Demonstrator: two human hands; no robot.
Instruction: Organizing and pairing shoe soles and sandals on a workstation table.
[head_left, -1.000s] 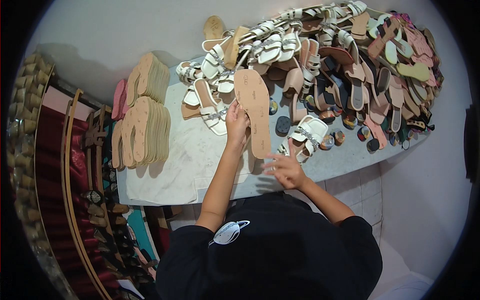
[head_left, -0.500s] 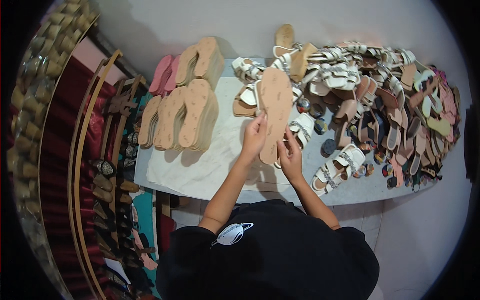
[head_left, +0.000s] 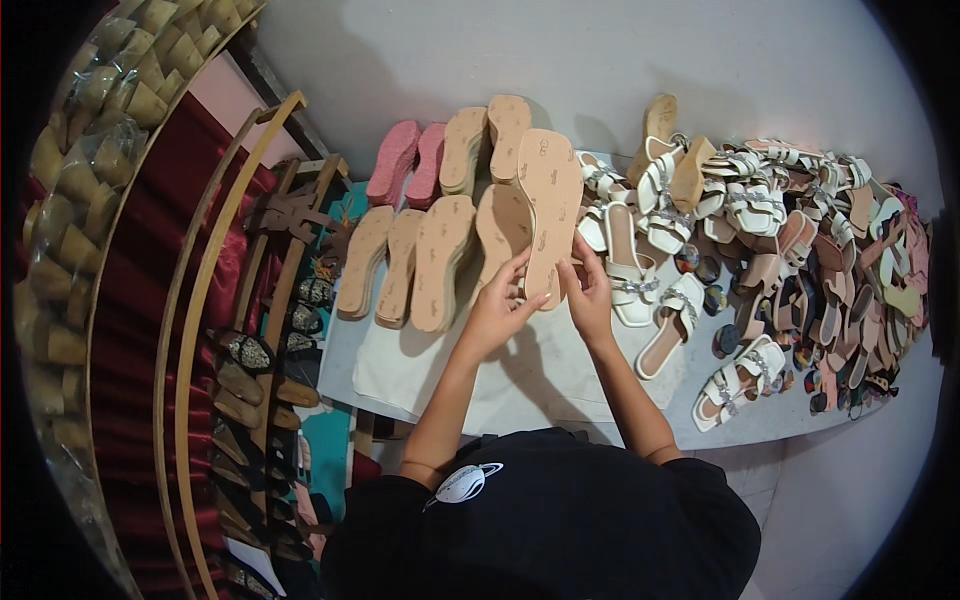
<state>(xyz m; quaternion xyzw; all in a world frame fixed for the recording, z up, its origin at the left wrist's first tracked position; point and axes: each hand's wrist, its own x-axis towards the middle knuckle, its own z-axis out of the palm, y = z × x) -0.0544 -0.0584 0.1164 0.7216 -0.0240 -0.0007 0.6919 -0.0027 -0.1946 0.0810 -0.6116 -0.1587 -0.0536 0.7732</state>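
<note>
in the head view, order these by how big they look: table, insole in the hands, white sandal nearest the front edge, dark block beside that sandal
1. Table
2. Tan insole, probably enlarged by nearness to the camera
3. White sandal
4. Dark block

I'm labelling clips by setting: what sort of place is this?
Probably a small sandal-making workshop: a loose tan insole is held up, stacks of matching insoles stand left of it, and a heap of white sandals lies at right.

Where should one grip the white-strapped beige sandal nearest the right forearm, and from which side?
Probably pinch the white-strapped beige sandal by its bare end, coming from the picture's lower left: that end points there, uncovered, while straps cross the other.
</note>
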